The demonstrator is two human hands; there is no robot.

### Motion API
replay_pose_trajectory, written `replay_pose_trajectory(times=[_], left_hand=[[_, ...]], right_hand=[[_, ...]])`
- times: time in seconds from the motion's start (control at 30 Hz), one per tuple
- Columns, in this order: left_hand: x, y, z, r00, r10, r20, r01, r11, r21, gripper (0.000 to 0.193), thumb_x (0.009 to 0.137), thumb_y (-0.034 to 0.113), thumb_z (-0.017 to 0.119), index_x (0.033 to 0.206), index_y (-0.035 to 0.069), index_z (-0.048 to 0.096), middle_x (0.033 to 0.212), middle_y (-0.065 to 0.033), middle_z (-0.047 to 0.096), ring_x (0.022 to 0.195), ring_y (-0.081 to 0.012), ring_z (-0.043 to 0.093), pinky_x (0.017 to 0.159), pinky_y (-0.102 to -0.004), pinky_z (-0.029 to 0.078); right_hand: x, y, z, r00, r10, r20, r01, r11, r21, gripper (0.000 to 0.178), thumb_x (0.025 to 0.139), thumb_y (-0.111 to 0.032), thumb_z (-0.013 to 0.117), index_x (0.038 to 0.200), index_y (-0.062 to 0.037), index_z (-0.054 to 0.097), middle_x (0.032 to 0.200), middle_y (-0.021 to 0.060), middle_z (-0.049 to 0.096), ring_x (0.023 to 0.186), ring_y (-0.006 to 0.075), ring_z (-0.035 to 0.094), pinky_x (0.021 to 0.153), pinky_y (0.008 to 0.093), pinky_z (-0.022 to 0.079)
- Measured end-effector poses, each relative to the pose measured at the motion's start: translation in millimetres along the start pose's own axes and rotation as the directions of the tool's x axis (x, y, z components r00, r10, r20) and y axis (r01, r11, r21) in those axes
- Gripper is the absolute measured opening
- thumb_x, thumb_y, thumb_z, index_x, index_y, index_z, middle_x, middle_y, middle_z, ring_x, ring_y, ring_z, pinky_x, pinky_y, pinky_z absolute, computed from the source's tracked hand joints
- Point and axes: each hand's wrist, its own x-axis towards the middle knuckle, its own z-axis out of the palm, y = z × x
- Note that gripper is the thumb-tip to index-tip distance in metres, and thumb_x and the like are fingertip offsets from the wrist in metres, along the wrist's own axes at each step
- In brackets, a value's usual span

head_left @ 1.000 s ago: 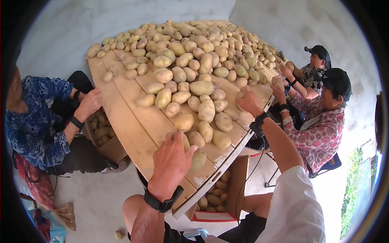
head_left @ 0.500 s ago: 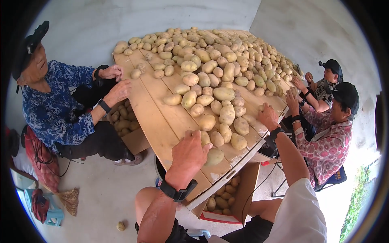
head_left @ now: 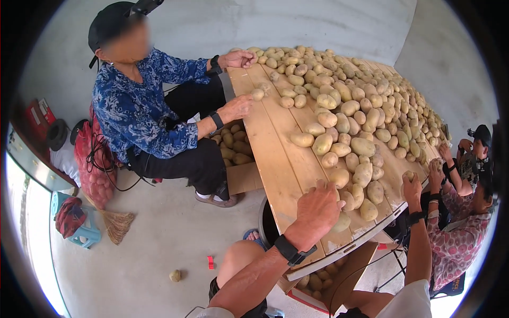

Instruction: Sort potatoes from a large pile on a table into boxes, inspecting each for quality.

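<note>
Potatoes lie heaped over a slatted wooden table (head_left: pixel 275 143). My left hand (head_left: pixel 319 213) is at the near edge of the heap, fingers curled down over a potato that it mostly covers. Close to its thumb rests a greenish potato (head_left: pixel 341 222), and just beyond its fingertips sits a yellow potato (head_left: pixel 339 177). My right hand (head_left: pixel 412 195) is over the table's right edge, gripping a potato (head_left: pixel 408 175) whose top shows between the fingers. Dark bands circle both wrists.
Across the left corner sits a person in a blue patterned shirt (head_left: pixel 143 116), one hand at a potato (head_left: pixel 257 94). Two people work at the right. Boxes of potatoes (head_left: pixel 366 265) stand under the table, beside a dark bucket (head_left: pixel 269 225). A broom (head_left: pixel 117 225) and stool (head_left: pixel 87 233) stand left.
The view has swung left, so the table appears farther right. My left fingers have closed over a potato. The person in blue has reached both hands onto the table.
</note>
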Motion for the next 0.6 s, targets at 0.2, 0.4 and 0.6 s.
replay_pose_trajectory(times=[0.2,0.4,0.6], left_hand=[[-5.2,5.5,3.9,0.974,0.023,-0.224,-0.04,0.996,-0.074,0.035,0.099,0.029,0.068,0.103,-0.005,0.062,0.111,-0.0201,0.058,0.095,-0.0386,0.067,0.079,-0.0494,0.058],[4.6,15.9,9.9,0.892,0.102,-0.44,-0.194,0.966,-0.17,0.024,0.1,0.015,0.06,0.086,-0.004,0.055,0.101,-0.0218,0.056,0.088,-0.0429,0.06,0.077,-0.0535,0.051],[13.7,10.2,-2.4,0.928,0.062,-0.368,-0.168,0.95,-0.264,0.026,0.106,0.016,0.058,0.089,-0.004,0.057,0.086,-0.0205,0.061,0.077,-0.0359,0.062,0.071,-0.0458,0.05]], right_hand=[[-78.5,85.4,-29.9,0.981,-0.13,-0.141,0.155,0.971,0.183,0.044,0.097,-0.037,0.066,0.116,0.0025,0.065,0.098,0.017,0.069,0.092,0.0316,0.069,0.077,0.0409,0.055],[-142.9,-86.8,-106.7,0.917,0.362,0.169,-0.31,0.377,0.873,0.044,0.105,-0.041,0.06,0.131,-0.0059,0.06,0.099,0.0085,0.068,0.07,0.011,0.06,0.048,0.0247,0.049],[-164.4,-126.5,-112.8,0.894,0.298,0.334,-0.376,0.092,0.922,0.042,0.108,-0.037,0.054,0.128,-0.0006,0.058,0.11,0.0159,0.071,0.067,0.0131,0.059,0.055,0.0275,0.051]])
